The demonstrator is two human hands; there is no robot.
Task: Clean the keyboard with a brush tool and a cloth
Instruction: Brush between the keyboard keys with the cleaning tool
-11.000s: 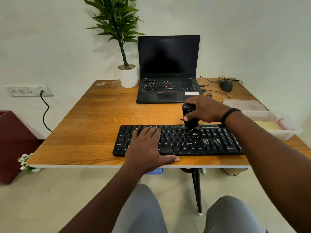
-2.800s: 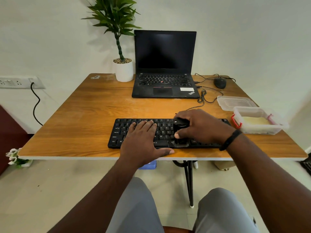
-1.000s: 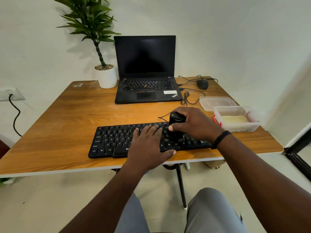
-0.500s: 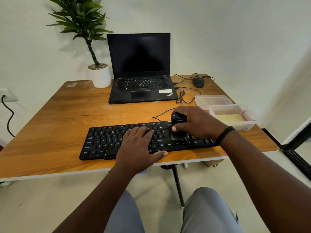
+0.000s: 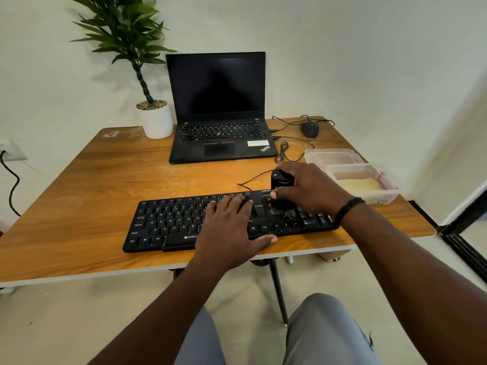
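Where the black keyboard (image 5: 171,222) lies flat, white legends show.

An open laptop (image 5: 218,127) sat at the tabletop's (image 5: 79,196) far edge, a potted plant (image 5: 154,119) just left, a mouse (image 5: 310,129) right, and two plastic containers (image 5: 363,185) nearer.

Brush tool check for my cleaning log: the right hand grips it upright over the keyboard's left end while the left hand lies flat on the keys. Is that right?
Not quite. The head view shows the right hand gripping the brush tool upright over the right part of the keyboard, not its left end. The left hand does lie flat on the keys.
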